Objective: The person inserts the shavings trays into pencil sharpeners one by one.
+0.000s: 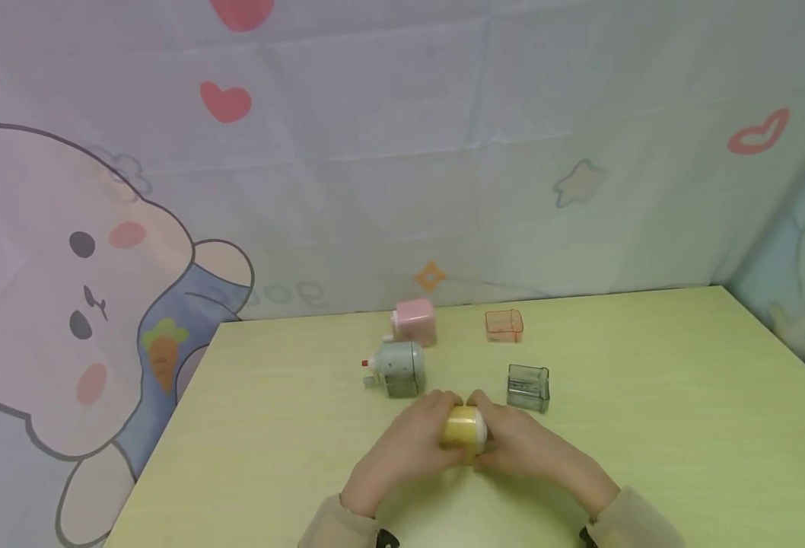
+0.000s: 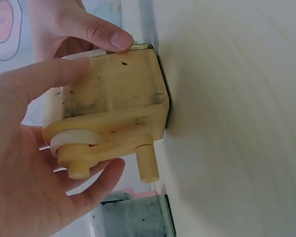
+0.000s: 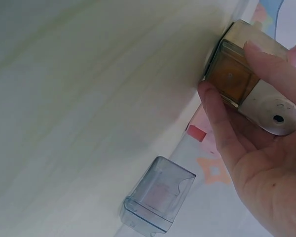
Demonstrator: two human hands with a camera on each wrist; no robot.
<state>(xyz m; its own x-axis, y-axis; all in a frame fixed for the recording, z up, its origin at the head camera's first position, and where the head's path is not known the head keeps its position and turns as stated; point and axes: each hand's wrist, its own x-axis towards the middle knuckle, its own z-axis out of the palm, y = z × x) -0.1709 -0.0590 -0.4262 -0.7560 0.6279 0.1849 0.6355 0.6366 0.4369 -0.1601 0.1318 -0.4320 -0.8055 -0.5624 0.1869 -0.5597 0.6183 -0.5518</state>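
Note:
A yellow desk pencil sharpener [image 1: 462, 428] is held between both hands near the table's front. My left hand [image 1: 419, 438] grips its back end, thumb on one side and fingers round the other. In the left wrist view, two stubby posts [image 2: 148, 163] stick out of that end. From the opposite side my right hand [image 1: 515, 441] holds the front, thumb and fingertips at the edges of an amber see-through shavings drawer [image 3: 229, 76]. The drawer sits in the sharpener's face beside the white part with the pencil hole [image 3: 278, 118].
Behind the hands lies a grey sharpener [image 1: 401, 369], with a pink sharpener [image 1: 415, 321] beyond it. To the right are a smoky clear drawer [image 1: 528, 387] and a reddish clear drawer [image 1: 504, 326]. A printed cloth [image 1: 402, 152] hangs along the table's back edge.

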